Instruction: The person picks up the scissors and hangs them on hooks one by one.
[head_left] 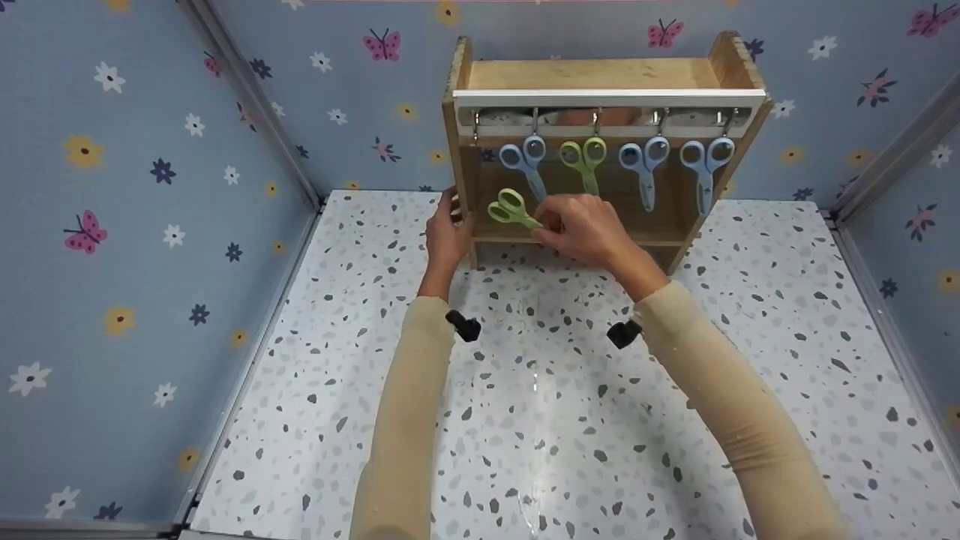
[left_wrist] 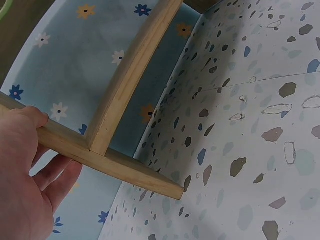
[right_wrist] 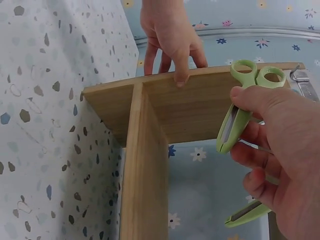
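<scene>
My right hand pinches a pair of green scissors by the blade end, handle loops pointing up and left. In the right wrist view, thumb and fingers hold these scissors in front of a wooden rack. They are just below the leftmost hook, apart from it. My left hand grips the rack's left side panel; the left wrist view has its fingers around the panel's edge. Another green pair and several blue scissors hang by their loops from the other hooks.
A metal rail carrying the hooks runs across the rack's upper front. The rack stands on a speckled white table, close to the flowered back wall. Another flowered panel rises along the left side.
</scene>
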